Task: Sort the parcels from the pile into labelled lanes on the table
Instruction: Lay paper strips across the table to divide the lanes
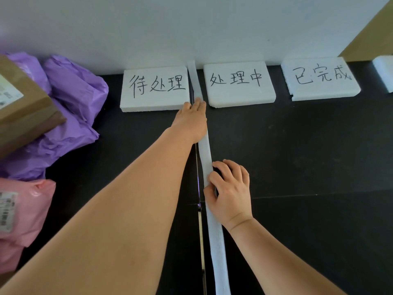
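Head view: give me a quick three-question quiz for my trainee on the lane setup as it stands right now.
1. True or false: the foam strip runs between the left label block and the middle label block.
2. Multiple choice: the parcels lie A) piled at the left side of the table; B) in the middle lane; C) in front of the right-hand block.
3. Short answer: the left hand presses the strip near its far end with straight fingers. Which hand pinches it nearer the person?

Key: 1 true. 2 A. 3 the right hand.
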`<state>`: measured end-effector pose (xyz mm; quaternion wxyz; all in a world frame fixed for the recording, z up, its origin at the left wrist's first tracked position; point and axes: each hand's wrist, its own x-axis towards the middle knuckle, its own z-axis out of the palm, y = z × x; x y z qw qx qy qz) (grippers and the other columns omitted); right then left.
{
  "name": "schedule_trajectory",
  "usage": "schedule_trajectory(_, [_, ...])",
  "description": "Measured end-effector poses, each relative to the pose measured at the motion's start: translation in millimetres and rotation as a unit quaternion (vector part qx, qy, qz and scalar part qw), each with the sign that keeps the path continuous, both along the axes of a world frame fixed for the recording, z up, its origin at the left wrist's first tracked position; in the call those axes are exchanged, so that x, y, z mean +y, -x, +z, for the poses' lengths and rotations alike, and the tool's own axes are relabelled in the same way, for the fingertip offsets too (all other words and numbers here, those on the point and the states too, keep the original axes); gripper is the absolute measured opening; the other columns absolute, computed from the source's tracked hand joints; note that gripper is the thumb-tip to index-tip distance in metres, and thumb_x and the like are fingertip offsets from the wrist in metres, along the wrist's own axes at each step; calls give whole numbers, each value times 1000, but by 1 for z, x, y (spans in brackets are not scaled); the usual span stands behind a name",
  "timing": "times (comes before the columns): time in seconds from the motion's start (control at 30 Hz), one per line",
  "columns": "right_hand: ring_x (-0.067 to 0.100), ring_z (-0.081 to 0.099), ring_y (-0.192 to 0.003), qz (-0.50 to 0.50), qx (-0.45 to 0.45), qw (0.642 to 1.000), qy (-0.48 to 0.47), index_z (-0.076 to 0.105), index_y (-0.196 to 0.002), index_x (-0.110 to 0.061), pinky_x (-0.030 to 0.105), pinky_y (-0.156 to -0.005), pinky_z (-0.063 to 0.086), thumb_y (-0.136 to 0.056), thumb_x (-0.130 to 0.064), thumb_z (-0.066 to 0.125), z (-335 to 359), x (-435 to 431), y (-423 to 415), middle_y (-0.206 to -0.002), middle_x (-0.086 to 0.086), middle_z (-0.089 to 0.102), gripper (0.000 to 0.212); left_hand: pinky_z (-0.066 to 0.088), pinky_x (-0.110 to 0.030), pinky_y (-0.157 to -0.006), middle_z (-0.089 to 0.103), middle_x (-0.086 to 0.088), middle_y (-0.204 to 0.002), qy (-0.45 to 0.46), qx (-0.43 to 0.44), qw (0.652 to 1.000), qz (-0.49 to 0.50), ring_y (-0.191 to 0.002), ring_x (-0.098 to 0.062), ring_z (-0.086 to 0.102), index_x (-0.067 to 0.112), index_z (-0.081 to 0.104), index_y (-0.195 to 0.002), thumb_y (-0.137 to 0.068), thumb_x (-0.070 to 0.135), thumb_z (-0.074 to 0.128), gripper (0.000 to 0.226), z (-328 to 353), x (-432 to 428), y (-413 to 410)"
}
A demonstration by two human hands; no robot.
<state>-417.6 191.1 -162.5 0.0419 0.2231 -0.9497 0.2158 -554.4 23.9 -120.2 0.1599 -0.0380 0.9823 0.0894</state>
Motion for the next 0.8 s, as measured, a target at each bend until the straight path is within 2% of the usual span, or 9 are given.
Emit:
schedule_trajectory(0.1, [28, 51, -125, 2, 2, 1000, 1, 69, -90, -20, 50, -110, 38, -91, -29, 45, 0, 1, 0, -120, 0, 64, 25, 28, -40, -116, 12, -2, -165, -75, 32, 996, 47, -148, -24, 18, 13, 20, -156, -103, 5, 37, 57, 1, -1, -17])
schedule_trajectory(0.23, [29, 52, -125, 2, -5, 1000, -10, 69, -91, -20, 50, -110, 38, -89, -26, 53, 1, 0, -1, -119, 1, 64, 17, 38, -37, -109, 37, -1, -155, -87, 102, 985, 108, -140, -20, 36, 16, 40, -149, -101, 5, 40, 49, -4, -5, -59])
schedule_trajectory(0.47, [28, 52, -125, 1, -19, 999, -30, 69, -96, -17, 46, -111, 37, -91, -21, 56, 10, -2, -3, -119, 1, 64, 15, 27, -37, -118, 38, -5, -156, -49, 112, 988, 94, -146, -21, 30, 15, 44, -147, -106, 19, 37, 41, 0, -10, -136])
schedule_trajectory(0.57, [24, 46, -132, 9, -74, 996, -50, 68, -114, -17, 41, -115, 33, -98, -20, 53, 25, -1, -7, -131, 1, 60, 22, 23, -37, -120, 35, -6, -157, -21, 93, 992, 77, -147, -22, 28, 16, 42, -148, -107, 30, 35, 44, 7, -5, -166])
schedule_trajectory(0.67, [21, 34, -143, 3, -145, 984, -105, 53, -140, -22, 38, -118, 28, -102, -24, 48, 40, 3, -20, -149, 0, 46, 38, 22, -39, -121, 31, -6, -159, -22, 64, 995, 77, -148, -23, 25, 17, 39, -149, -107, 34, 34, 46, 15, 3, -200])
schedule_trajectory(0.73, [22, 29, -146, -22, -179, 974, -135, 40, -149, -24, 40, -116, 32, -102, -23, 49, 50, 6, -36, -156, 2, 36, 48, 23, -40, -121, 31, -6, -159, -37, 55, 994, 81, -148, -23, 26, 17, 39, -149, -107, 35, 34, 46, 21, 7, -222])
schedule_trajectory(0.8, [24, 33, -143, -67, -197, 971, -119, 36, -152, -23, 40, -110, 41, -101, -18, 51, 61, 7, -55, -156, 4, 34, 54, 24, -39, -120, 33, -6, -158, -62, 54, 992, 96, -147, -23, 27, 17, 40, -149, -107, 35, 34, 46, 28, 8, -243])
